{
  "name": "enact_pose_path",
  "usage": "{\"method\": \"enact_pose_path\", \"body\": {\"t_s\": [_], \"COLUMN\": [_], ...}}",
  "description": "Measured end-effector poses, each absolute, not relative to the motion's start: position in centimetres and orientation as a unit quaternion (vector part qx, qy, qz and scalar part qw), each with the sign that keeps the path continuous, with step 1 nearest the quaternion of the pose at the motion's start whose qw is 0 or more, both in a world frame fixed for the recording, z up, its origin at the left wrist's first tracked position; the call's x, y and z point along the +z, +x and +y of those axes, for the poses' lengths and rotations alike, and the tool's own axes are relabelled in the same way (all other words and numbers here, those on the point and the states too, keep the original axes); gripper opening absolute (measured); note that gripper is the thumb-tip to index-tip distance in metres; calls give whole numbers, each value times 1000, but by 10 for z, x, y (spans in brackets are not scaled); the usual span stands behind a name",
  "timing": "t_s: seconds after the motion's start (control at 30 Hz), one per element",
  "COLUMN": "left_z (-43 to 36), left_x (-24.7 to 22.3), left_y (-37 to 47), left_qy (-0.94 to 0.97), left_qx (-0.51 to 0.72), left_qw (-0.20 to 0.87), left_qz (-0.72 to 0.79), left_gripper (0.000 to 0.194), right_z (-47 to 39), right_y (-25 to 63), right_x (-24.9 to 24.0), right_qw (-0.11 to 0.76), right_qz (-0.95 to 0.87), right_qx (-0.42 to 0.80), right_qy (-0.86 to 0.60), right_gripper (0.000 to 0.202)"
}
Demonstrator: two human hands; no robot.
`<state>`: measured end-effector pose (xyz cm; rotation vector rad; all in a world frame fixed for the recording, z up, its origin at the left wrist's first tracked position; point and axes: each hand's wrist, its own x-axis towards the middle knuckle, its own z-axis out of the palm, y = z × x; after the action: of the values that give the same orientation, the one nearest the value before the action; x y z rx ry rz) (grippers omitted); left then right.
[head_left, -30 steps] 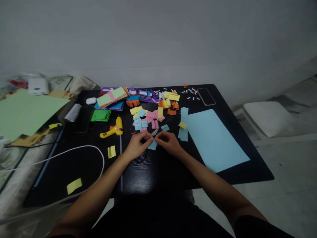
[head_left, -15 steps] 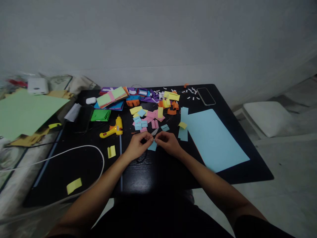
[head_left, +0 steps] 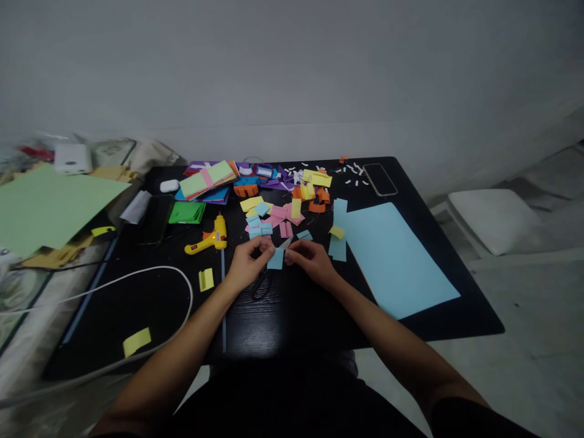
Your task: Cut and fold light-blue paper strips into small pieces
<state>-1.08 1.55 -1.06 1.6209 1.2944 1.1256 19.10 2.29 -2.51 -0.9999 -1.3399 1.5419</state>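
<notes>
A small blue paper piece [head_left: 275, 258] is pinched at its upper left by my left hand [head_left: 250, 258]. Just right of that piece is my right hand [head_left: 311, 260], its thumb and fingertips pressed together; whether anything is between them is too small to tell. Scissors [head_left: 261, 285] lie on the black table [head_left: 292, 316], their dark handles below my left hand and their blades pointing up between both hands. Beyond the hands lie folded pink pieces [head_left: 286, 229], blue pieces [head_left: 260, 230] and yellow pieces [head_left: 250, 204].
A yellow glue gun [head_left: 213, 236] and green papers [head_left: 187, 212] lie to the left, near a white cable [head_left: 182, 274]. On the right are a large blue sheet [head_left: 396, 258] and a phone [head_left: 380, 180]. Paper stacks [head_left: 210, 180] and white scraps stand at the back.
The small blue piece has shifted left and up with my left hand and shows more fully. My fingertips are farther apart, and my right hand no longer meets the piece's top.
</notes>
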Motion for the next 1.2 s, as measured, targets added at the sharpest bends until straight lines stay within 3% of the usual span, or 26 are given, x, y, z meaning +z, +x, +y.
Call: {"method": "enact_pose_path", "body": {"t_s": [0.37,0.53,0.77,0.97,1.2], "left_z": [11,20,15,11,13], "left_x": [-14,-12,-14,-12,-14], "left_y": [-6,-18,-12,-12,-10], "left_qy": [695,666,674,741,737], "left_qx": [377,413,420,381,404], "left_qw": [387,351,365,330,309], "left_qz": [475,513,486,443,445], "left_gripper": [13,16,12,39,21], "right_z": [18,30,32,28,29], "right_y": [190,201,196,193,194], "right_x": [-25,-25,-30,-33,-33], "right_qw": [379,432,451,479,473], "right_qz": [-622,-577,-478,-428,-417], "right_qx": [544,514,606,638,659], "right_qy": [-416,-465,-449,-424,-410], "right_gripper": [23,23,34,38,43]}}
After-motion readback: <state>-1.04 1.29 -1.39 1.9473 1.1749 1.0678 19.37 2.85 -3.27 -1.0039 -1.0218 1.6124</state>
